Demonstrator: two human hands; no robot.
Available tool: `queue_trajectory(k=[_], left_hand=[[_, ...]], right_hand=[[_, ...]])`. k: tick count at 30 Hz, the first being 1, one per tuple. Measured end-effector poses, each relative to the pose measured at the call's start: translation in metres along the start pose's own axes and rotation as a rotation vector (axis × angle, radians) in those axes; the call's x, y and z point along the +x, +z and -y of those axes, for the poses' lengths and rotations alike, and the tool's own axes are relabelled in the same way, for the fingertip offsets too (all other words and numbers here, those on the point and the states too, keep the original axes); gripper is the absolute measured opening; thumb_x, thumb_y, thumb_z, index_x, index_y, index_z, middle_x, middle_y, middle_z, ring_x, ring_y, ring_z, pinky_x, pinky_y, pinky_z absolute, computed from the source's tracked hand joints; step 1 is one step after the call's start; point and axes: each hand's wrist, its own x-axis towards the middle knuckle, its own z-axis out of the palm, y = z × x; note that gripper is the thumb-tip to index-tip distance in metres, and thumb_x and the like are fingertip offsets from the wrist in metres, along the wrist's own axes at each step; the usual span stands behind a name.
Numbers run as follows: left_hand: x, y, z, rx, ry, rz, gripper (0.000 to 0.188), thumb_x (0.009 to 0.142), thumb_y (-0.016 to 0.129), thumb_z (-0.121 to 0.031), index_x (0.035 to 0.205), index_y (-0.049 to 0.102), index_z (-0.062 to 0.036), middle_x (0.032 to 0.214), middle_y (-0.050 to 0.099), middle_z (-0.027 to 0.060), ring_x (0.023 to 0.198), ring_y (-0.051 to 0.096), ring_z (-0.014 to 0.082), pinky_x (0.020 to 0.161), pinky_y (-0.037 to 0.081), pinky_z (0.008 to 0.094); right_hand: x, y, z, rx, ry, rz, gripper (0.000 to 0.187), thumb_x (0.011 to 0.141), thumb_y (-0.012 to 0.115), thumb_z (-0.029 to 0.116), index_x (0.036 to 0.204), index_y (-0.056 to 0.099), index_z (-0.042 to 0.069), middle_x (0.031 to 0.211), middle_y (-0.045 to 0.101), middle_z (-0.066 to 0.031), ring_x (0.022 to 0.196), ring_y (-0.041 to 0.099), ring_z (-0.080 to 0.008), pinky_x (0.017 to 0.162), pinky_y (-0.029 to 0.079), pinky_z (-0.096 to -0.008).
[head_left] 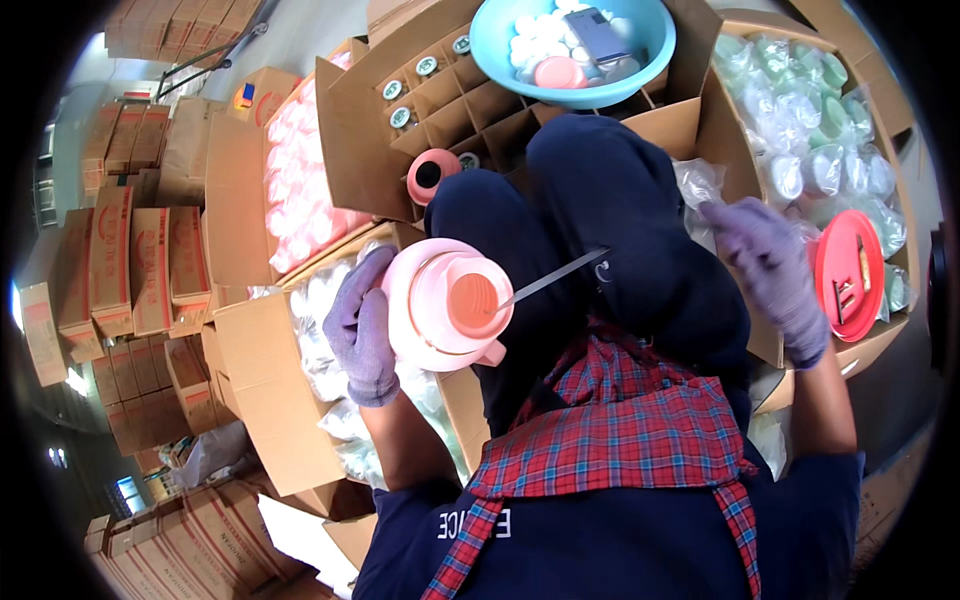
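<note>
My left hand, in a purple glove, grips a pink jug-like vessel from its left side. The vessel is tilted so that its round, salmon-coloured opening faces up and right; a small pink spout or handle juts from its lower edge. From the opening a thin grey strip slants up over my lap; what it is, I cannot make out. My right hand, also gloved, hovers by my right knee, close to a clear plastic bag. Its fingers are blurred, and whether they hold anything is unclear.
Ahead, a divided carton holds several capped bottles and a pink bottle. On it rests a blue basin of white pieces. Cartons of pink parts and bagged green parts flank me. A red tray lies right.
</note>
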Motion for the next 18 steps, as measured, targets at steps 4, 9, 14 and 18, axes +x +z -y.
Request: queue_trajectory(k=[4, 9, 14, 18], left_hand=[[-0.002, 0.001, 0.004, -0.043, -0.027, -0.035, 0.040, 0.093, 0.053, -0.015, 0.122, 0.065, 0.0101, 0.119, 0.068, 0.0195, 0.111, 0.064, 0.0273, 0.102, 0.046, 0.0389], [-0.004, -0.003, 0.002, -0.110, -0.077, -0.022, 0.041, 0.096, 0.049, -0.015, 0.125, 0.063, 0.0108, 0.117, 0.068, 0.0177, 0.109, 0.063, 0.0251, 0.101, 0.046, 0.0366], [0.005, -0.010, 0.003, 0.004, -0.170, 0.101, 0.041, 0.101, 0.046, -0.019, 0.128, 0.061, 0.0087, 0.118, 0.069, 0.0163, 0.111, 0.064, 0.0232, 0.102, 0.047, 0.0348], [-0.001, -0.036, 0.023, -0.246, -0.274, 0.622, 0.034, 0.100, 0.051, -0.013, 0.126, 0.063, 0.0058, 0.115, 0.070, 0.0150, 0.105, 0.067, 0.0209, 0.097, 0.051, 0.0321]], right_hand=[[0.029, 0.045, 0.028, 0.194, -0.445, 0.132, 0.028, 0.072, 0.074, 0.010, 0.100, 0.074, 0.010, 0.144, 0.049, -0.0246, 0.135, 0.045, -0.0435, 0.110, 0.038, -0.0531], [0.056, 0.113, 0.043, -0.121, -0.633, 0.351, 0.031, 0.079, 0.066, 0.018, 0.107, 0.071, 0.007, 0.124, 0.063, -0.0114, 0.121, 0.057, -0.0272, 0.112, 0.040, -0.0461], [0.056, 0.087, 0.052, 0.317, -0.520, 0.327, 0.026, 0.085, 0.065, 0.009, 0.109, 0.069, 0.001, 0.112, 0.067, -0.0133, 0.103, 0.064, -0.0315, 0.097, 0.050, -0.0425], [0.063, 0.063, 0.036, 0.679, -0.297, 0.335, 0.018, 0.089, 0.059, 0.003, 0.103, 0.068, -0.004, 0.099, 0.068, -0.0132, 0.091, 0.067, -0.0257, 0.082, 0.053, -0.0341]])
